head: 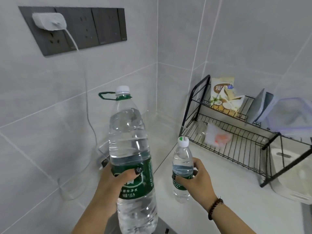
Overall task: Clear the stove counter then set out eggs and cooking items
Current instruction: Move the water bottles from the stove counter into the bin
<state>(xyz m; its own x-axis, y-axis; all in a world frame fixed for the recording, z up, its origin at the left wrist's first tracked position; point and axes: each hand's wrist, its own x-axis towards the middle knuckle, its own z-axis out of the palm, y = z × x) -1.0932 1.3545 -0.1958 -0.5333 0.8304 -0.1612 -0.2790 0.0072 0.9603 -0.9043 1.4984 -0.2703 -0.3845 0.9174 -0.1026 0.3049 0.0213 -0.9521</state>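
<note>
My left hand (114, 179) grips a large clear water bottle (130, 141) around its green label; it has a white cap and a green carry loop and leans slightly left. My right hand (194, 176) grips a small water bottle (182, 164) with a white cap, held upright at its label. Both bottles hang above the white counter (228, 200) near the tiled corner. No eggs or cooking items are visible.
A black wire rack (236, 142) stands on the counter at right, holding a snack bag (222, 95), plastic container lids and a white packet. A white appliance (290, 176) sits under it. A charger (49, 21) with a white cable is plugged into the wall sockets.
</note>
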